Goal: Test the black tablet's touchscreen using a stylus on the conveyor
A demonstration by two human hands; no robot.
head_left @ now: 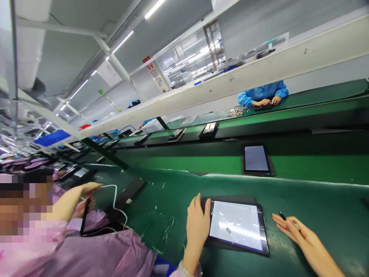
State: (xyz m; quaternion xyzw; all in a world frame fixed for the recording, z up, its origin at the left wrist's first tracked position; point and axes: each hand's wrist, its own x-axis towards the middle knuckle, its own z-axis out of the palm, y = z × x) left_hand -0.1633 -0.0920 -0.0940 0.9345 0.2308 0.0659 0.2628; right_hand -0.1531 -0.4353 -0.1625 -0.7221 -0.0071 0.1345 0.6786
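A tablet with a lit white screen (236, 225) lies flat on the green mat in front of me. My left hand (197, 225) rests against its left edge, fingers together and laid along the frame. My right hand (294, 231) lies on the mat to the tablet's right, fingers stretched out, with a thin black pen (284, 217) held between them.
A second tablet (256, 159) sits on the green conveyor belt (317, 161) beyond. Several devices (209, 129) ride a farther belt. A co-worker in pink (86, 246) works close on my left with a white cable (115, 198). A person in blue (263, 96) works opposite, under a white shelf (259, 73).
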